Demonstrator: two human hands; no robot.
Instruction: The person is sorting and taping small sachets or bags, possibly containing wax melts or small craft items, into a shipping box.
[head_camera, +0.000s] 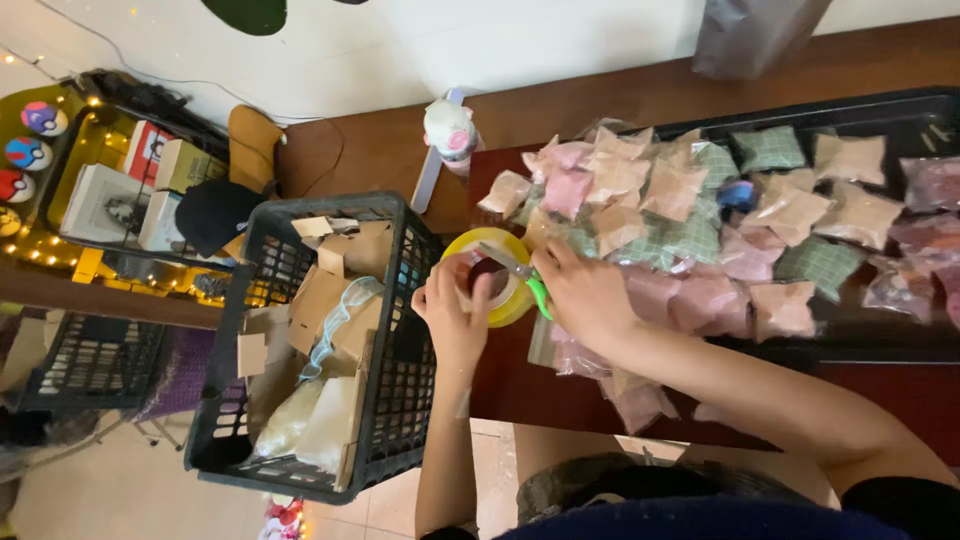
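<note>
My left hand (455, 312) grips a roll of clear tape with a yellow core (505, 305) at the edge of a dark red table (520, 385). My right hand (585, 295) holds scissors with green handles (535, 285), their blades laid across the top of the roll. Just past my right hand lie several small clear bags holding pink, tan and green fabric pieces (690, 230).
A black plastic crate (400, 330) with cardboard scraps and plastic wrap stands to the left of the table. A black tray (900, 120) sits under the bags. A small white and pink bottle (450, 130) stands at the table's far edge. Shelves with boxes and string lights are at far left.
</note>
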